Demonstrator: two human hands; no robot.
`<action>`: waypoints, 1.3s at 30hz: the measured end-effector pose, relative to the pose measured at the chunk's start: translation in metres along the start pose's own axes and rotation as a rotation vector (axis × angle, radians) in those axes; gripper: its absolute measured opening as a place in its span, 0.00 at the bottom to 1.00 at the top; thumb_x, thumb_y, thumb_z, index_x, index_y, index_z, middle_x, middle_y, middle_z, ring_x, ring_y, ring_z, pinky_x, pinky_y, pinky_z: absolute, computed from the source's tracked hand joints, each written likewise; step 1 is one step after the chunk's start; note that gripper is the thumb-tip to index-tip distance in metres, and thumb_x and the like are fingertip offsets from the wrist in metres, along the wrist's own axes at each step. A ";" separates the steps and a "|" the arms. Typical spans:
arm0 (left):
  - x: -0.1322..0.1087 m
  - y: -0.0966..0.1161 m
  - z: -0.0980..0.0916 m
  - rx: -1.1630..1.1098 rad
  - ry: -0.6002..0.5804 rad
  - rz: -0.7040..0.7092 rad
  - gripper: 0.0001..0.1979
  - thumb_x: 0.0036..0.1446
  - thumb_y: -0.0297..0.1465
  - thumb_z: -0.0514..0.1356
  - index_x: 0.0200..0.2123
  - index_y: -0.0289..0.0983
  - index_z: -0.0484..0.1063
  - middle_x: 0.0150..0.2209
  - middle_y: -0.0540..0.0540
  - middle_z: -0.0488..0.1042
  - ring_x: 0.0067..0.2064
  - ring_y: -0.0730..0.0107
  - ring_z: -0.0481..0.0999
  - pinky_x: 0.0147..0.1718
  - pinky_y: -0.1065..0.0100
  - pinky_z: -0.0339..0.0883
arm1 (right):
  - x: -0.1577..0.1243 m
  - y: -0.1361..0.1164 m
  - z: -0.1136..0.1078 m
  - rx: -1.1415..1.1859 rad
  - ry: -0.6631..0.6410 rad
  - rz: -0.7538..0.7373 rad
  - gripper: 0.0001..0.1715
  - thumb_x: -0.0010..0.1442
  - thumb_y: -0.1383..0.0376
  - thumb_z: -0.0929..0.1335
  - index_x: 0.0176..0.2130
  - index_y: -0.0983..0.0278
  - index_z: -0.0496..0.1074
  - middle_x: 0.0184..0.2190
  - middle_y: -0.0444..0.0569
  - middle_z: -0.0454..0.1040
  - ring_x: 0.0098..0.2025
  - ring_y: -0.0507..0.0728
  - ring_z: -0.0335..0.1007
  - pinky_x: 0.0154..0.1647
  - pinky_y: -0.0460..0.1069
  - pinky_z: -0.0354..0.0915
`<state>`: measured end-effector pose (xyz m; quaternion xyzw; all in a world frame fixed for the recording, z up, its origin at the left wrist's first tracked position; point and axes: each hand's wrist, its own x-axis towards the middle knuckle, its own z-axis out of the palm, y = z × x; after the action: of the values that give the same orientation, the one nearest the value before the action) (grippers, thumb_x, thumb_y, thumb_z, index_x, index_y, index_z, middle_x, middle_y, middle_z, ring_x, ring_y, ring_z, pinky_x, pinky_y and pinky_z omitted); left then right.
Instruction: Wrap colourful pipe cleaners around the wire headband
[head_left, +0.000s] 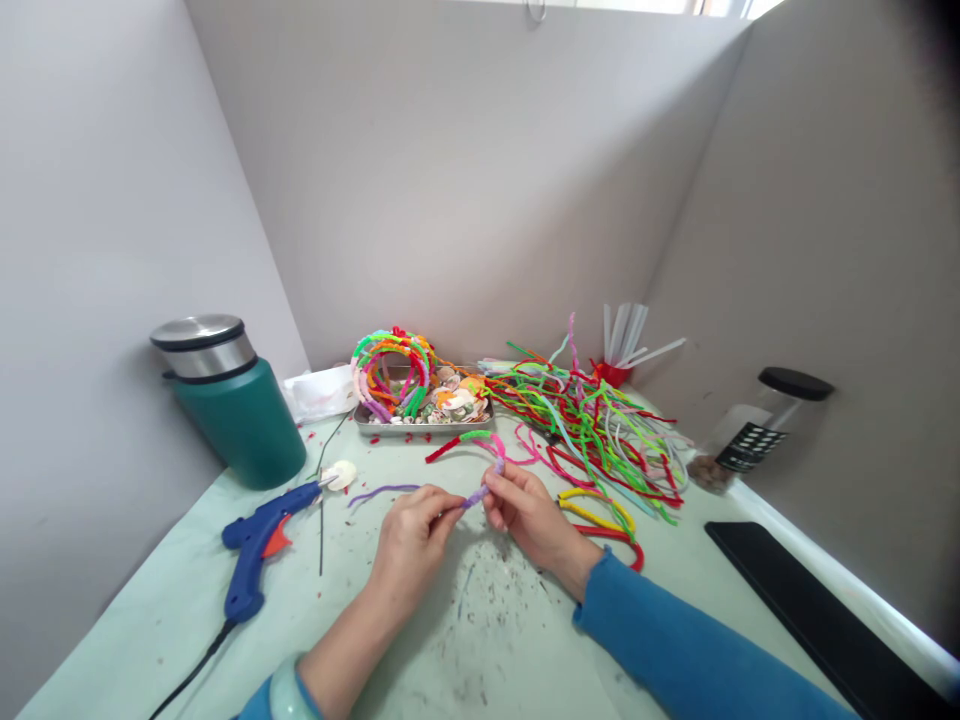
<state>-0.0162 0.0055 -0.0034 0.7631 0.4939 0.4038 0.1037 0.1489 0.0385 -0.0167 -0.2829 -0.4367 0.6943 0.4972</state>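
The left hand [415,540] and the right hand [529,510] meet over the middle of the desk [540,660], with a multicoloured fuzzy strand [475,497] between them. The left grip is narrow, thumb and fingertips pinching the lilac stretch; the right grip pinches the same stretch a little farther along, thumb on top. Beyond the right fingers the strand curves away to the left, turning pink, then green, then red at its end. A thin purple tail [382,489] shows behind the left hand (whether it joins the strand is hidden by the fingers).

A yellow loop [600,512] and a red loop [637,555] lie just beside the right wrist. Farther back, a metal tray [420,429] carries small shell-like pieces [456,402] and a stack of colourful rings [361,372], with a tangled heap of fuzzy stems [592,425] to its right. To the left of the hands, a blue glue gun [246,580] lies near a green bottle [247,425], its nozzle at a pale disc [343,474].
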 end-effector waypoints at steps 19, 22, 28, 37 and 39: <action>0.002 0.003 -0.004 -0.059 -0.005 0.081 0.07 0.55 0.26 0.55 0.33 0.37 0.73 0.31 0.45 0.74 0.36 0.65 0.70 0.36 0.64 0.65 | -0.003 0.000 0.004 -0.192 -0.066 -0.070 0.11 0.52 0.59 0.69 0.30 0.65 0.67 0.21 0.41 0.68 0.17 0.46 0.59 0.17 0.42 0.52; 0.001 0.002 -0.003 -0.125 -0.027 0.007 0.07 0.55 0.26 0.54 0.34 0.37 0.72 0.32 0.45 0.74 0.36 0.66 0.71 0.37 0.64 0.65 | -0.003 0.000 0.004 -0.177 -0.059 -0.057 0.12 0.52 0.59 0.69 0.30 0.65 0.66 0.21 0.41 0.67 0.17 0.46 0.58 0.17 0.42 0.52; 0.001 0.003 -0.002 -0.382 -0.093 -0.178 0.11 0.54 0.26 0.53 0.43 0.37 0.65 0.33 0.48 0.74 0.36 0.70 0.73 0.37 0.68 0.67 | -0.004 0.000 0.005 -0.170 -0.067 -0.046 0.12 0.53 0.59 0.68 0.30 0.65 0.66 0.18 0.40 0.66 0.17 0.46 0.57 0.18 0.42 0.51; -0.003 0.006 -0.002 -0.145 -0.045 0.015 0.11 0.53 0.21 0.52 0.39 0.38 0.67 0.35 0.47 0.75 0.37 0.68 0.74 0.36 0.68 0.67 | -0.003 -0.002 0.007 -0.134 -0.088 -0.018 0.12 0.52 0.59 0.69 0.29 0.66 0.68 0.18 0.40 0.67 0.17 0.46 0.57 0.17 0.42 0.49; -0.004 0.006 -0.002 -0.085 -0.013 0.081 0.11 0.53 0.21 0.51 0.38 0.38 0.67 0.35 0.47 0.74 0.37 0.68 0.74 0.36 0.69 0.66 | -0.003 -0.002 0.008 -0.098 -0.089 -0.003 0.12 0.51 0.59 0.70 0.29 0.66 0.68 0.20 0.41 0.68 0.17 0.46 0.57 0.17 0.42 0.49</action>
<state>-0.0142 -0.0009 -0.0009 0.7799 0.4444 0.4233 0.1230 0.1446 0.0334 -0.0118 -0.2751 -0.4924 0.6831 0.4639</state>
